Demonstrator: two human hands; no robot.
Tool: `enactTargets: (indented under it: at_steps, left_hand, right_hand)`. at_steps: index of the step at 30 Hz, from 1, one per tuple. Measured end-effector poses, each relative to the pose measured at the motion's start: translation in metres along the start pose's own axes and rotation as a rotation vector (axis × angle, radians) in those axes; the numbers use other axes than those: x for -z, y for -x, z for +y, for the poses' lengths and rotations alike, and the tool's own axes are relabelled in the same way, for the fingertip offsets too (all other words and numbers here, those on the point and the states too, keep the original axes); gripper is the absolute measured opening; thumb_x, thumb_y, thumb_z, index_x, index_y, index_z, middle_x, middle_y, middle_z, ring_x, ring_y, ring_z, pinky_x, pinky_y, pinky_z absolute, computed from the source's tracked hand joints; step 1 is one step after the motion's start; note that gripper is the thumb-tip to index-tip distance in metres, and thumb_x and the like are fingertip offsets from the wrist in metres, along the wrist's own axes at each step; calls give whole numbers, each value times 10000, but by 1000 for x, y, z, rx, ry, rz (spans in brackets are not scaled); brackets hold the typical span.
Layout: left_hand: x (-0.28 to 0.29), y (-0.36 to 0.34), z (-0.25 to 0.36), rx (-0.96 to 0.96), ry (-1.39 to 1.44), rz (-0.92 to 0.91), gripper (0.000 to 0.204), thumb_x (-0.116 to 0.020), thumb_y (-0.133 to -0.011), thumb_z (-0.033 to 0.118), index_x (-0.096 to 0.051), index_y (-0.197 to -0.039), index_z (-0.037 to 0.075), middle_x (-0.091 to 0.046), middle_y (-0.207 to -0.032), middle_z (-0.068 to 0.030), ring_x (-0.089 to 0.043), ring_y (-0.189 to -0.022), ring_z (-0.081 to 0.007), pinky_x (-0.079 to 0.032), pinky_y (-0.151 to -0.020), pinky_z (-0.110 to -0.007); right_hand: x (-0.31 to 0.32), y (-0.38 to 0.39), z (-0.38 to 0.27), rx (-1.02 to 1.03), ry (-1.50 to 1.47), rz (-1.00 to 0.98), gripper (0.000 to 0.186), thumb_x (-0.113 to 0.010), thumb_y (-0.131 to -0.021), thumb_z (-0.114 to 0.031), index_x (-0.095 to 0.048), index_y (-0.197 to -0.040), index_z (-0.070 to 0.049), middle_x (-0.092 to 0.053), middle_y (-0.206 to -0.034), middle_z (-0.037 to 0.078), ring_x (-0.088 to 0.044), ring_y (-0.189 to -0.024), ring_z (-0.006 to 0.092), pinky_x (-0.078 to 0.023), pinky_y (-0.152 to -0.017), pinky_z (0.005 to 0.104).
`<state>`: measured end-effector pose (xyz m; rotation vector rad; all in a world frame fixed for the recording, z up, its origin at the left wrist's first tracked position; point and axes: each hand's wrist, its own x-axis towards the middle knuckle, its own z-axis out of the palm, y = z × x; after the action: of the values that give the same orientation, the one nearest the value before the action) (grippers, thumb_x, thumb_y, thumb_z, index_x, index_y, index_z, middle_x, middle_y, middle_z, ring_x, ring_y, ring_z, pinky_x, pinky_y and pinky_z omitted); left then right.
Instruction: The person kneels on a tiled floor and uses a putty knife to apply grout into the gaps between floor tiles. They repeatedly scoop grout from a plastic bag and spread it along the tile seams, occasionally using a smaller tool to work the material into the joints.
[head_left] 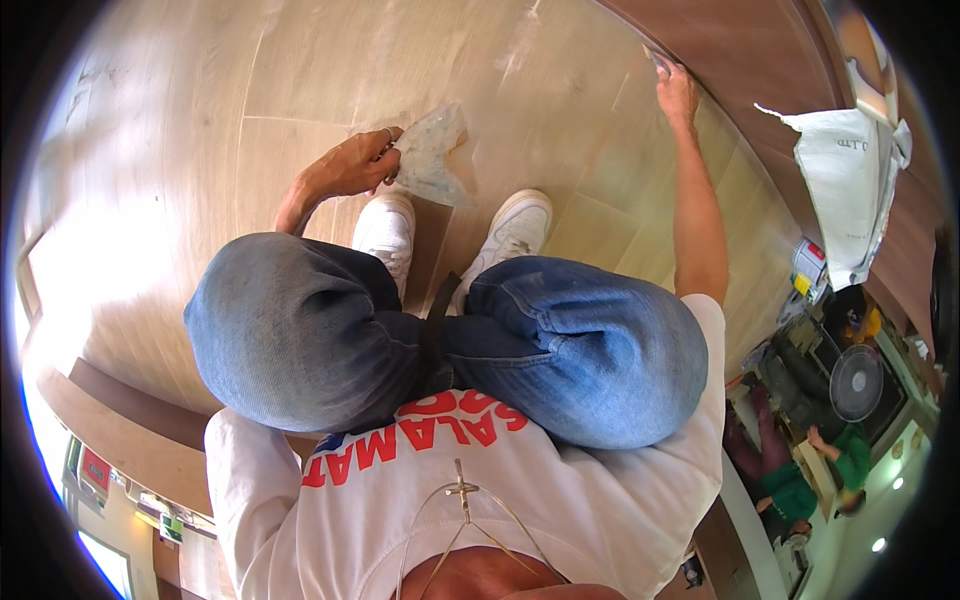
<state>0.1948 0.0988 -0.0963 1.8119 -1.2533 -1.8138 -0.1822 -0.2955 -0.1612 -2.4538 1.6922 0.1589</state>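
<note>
Just ahead of the shoes (383, 232), between their toes: clear bag (435, 155), in the left hand (352, 165). Left thumb and fingers pinch its near edge, rest flares loose; an edge grip is probably enough for something that light and limp. Can't tell if its underside touches the floor (560, 130).

Well ahead and right of the shoes: right hand (678, 97), fingers curled, pinching a thin piece (656, 60) at the foot of the brown panel (740, 70). Arm nearly straight, presumably because that edge is a long reach from a crouch. Can't tell what the piece is, or whether it touches the panel.

Above the shoes, jeans (600, 340) spread at the knees; likely for balance and arm room.

Well right of the shoes: white sack (848, 175) against the panel, support unclear. Tin (809, 262) near it, probably parked clear of the feet. Farther right and back: fan (856, 383), people in green (855, 460).
</note>
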Motion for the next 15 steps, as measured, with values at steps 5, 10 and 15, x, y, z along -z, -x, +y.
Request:
enactTargets:
  at_steps: [5, 10, 15]
  left_hand:
    - [-4, -4, 5, -51, 10, -8, 373, -408, -1013, 198, -578, -1233, -51, -626, -743, -92, -598, -596, -170, -512, -573, -335]
    - [0, 11, 18, -87, 62, 1, 366, -409, -1010, 200, -587, -1217, -45, -628, -745, -91, -595, -591, -172, -509, -580, -340]
    - [1, 15, 24, -82, 64, 6, 360, -411, -1010, 199, -589, -1209, -43, -629, -746, -90, -591, -590, -172, -504, -581, -339]
  right_hand:
    - [-12, 30, 22, 106, 33, 86, 353, -525, -1007, -224, -626, -1338, -291, -626, -1323, 139, -580, -1225, 349, -485, -1004, 452]
    - [-11, 65, 10, 148, -30, 56, 332, -526, -1005, -219, -662, -1304, -267, -642, -1280, 143, -596, -1189, 336, -487, -987, 435]
    - [-3, 68, 10, 49, -204, -10, 315, -538, -996, -210, -686, -1273, -242, -662, -1216, 136, -612, -1134, 332, -488, -969, 434]
